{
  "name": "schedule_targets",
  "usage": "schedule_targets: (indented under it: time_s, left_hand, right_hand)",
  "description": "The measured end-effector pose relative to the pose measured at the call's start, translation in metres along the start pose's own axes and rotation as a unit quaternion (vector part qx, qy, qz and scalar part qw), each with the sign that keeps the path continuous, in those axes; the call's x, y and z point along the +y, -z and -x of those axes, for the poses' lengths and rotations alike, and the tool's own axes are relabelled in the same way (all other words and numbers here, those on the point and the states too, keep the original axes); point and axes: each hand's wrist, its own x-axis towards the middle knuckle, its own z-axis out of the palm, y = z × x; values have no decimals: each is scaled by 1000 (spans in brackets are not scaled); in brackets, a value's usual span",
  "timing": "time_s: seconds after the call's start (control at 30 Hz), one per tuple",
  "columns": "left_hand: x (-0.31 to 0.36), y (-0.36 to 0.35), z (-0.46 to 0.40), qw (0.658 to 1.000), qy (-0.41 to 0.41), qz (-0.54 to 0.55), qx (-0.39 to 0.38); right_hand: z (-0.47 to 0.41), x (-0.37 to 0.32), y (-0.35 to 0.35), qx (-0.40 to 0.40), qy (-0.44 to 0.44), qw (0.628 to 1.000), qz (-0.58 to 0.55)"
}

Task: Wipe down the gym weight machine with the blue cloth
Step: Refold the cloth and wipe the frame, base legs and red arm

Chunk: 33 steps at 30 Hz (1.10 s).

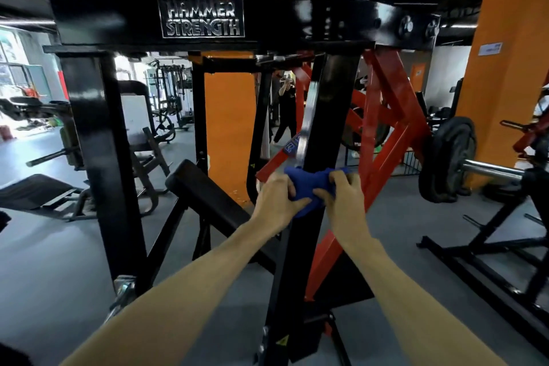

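Wrapping round the black slanted post (319, 134), the blue cloth (312, 187) is sitting between both hands: the left hand (274, 202) is gripping its left end, the right hand (344, 199) is pinching its right end. The post's long axis is running up and away, so wiping will likely follow it. Red frame bars (389, 128) are crowding the right side; a weight plate (448, 157) is hanging well apart.
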Motion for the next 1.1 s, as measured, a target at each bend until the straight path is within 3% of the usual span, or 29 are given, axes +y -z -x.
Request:
schedule_targets:
  time_s: [0.07,0.27,0.33,0.4,0.5,0.53,0.63,0.87,0.97,1.1]
  left_hand:
    - [-19,-15,16,1000,18,2,-22]
    - [-29,-26,20,999,36,10,-27]
    - [-18,-17,12,999,20,30,-5]
    - [-1,-6,-1,997,-9,69,41]
    - [32,14,-23,983,-46,147,94]
    - [41,18,-29,977,-59,174,105]
    - [54,26,-38,965,-88,224,107]
    - [6,-2,-15,966,21,258,25]
    - [-15,-10,-4,976,44,212,-34]
    - [-43,-11,20,985,68,127,-93]
  right_hand:
    - [25,12,-10,-10,-46,998,-33]
    - [38,11,-21,1,-50,999,-15]
    - [26,-2,-15,-4,-61,995,-83]
    - [4,-17,-4,-19,-20,998,-62]
    - [-39,-55,14,46,103,991,-72]
    - [-54,-69,20,72,154,985,-5]
    - [-89,-79,24,87,268,945,168]
    - [-62,-54,-7,5,340,869,359]
    - [-40,-28,-21,-48,405,787,463]
    - [-34,-15,-13,-133,498,684,517]
